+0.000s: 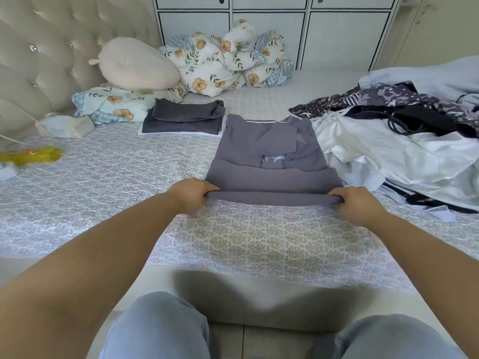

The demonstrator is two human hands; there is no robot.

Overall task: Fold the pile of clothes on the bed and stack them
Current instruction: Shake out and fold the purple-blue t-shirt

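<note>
Head camera view, looking forward and down over a bed [108, 177] covered with a pale patterned sheet. Grey shirt [272, 161] lies flat in the middle of the bed, sleeves folded inward, its near hem doubled over into a thick roll. Left hand [193, 194] grips the left end of that rolled hem, fingers curled under the cloth and thumb on top. Right hand [359, 203] grips the right end the same way, fingers wrapped around the fold. Both bare forearms reach in from the bottom corners, so the shirt stretches away from the hands toward the far side of the bed.

Just beyond the shirt's far left corner, touching it, sits a stack of folded dark grey clothes [182, 119] on a white folded piece. To the right of the shirt, touching its right edge, spreads the unfolded pile of clothes [404, 141]: white, pale blue, black and purple-patterned garments heaped together.

Further back, floral bedding [228, 60] is bunched against white cabinets [272, 22], with a cream pillow [134, 64] beside a tufted headboard [39, 47]. Yellow object [33, 155], blurred, lies at the left edge. Knees in light blue trousers [158, 330] show at the bottom
</note>
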